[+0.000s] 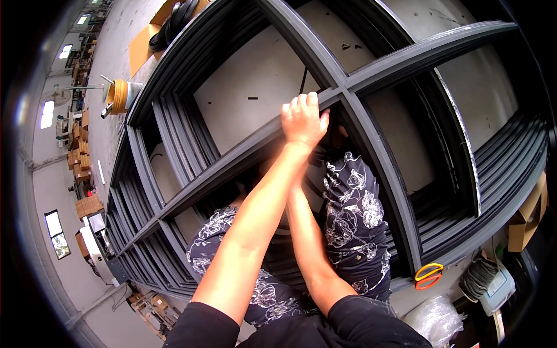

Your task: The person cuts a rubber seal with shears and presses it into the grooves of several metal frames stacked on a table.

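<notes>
A stack of large dark grey frames with crossbars [252, 138], looking like window or door frames, fills the middle of the view. My left hand [304, 120] is closed over the top frame's bar, just left of where two bars cross. Its fingers bend over the far edge and the thumb lies along the right side. My right forearm [313, 238] passes under my left wrist, so my right hand is hidden below it and the bar. My legs, in dark flowered cloth, are inside the frame openings.
Scissors [428, 276] with yellow and orange handles rest at the frame's near right corner. Clear plastic wrap [436, 318], a dark coiled cord [479, 278] and a cardboard box [527, 217] lie at right. A yellow-and-white bucket [123, 95] and an open carton [142, 49] stand beyond.
</notes>
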### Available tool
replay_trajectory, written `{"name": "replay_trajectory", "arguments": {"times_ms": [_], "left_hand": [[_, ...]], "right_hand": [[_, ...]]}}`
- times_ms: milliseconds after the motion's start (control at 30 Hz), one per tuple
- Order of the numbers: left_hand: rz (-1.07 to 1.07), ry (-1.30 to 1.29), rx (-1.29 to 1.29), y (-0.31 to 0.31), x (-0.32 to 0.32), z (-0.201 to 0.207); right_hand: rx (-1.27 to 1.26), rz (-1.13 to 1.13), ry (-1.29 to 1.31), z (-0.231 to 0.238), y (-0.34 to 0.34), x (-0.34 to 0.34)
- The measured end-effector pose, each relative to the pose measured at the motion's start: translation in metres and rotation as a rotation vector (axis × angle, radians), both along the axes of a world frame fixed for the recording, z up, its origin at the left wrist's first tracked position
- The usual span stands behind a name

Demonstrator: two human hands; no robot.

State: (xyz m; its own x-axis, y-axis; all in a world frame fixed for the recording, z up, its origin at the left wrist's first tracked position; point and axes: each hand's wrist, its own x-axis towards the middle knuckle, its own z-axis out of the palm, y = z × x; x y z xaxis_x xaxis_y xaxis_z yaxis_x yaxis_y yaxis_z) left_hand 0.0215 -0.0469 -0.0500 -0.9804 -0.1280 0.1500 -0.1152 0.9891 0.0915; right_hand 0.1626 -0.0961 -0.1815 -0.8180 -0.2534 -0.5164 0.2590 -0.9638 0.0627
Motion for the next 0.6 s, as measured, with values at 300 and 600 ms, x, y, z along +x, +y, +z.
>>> {"name": "replay_trajectory", "arguments": {"times_ms": [300,600], "left_hand": [[-0.191,-0.069,0.04,-0.02,0.0,-0.001],[-0.071,0.03,-0.11,-0.01,-0.008,-0.001]], "right_hand": [[0.16,0.061,-0.181,0.063,0.021,-0.035],[0.139,0.149,-0.301,0.062,0.029,-0.049]]}}
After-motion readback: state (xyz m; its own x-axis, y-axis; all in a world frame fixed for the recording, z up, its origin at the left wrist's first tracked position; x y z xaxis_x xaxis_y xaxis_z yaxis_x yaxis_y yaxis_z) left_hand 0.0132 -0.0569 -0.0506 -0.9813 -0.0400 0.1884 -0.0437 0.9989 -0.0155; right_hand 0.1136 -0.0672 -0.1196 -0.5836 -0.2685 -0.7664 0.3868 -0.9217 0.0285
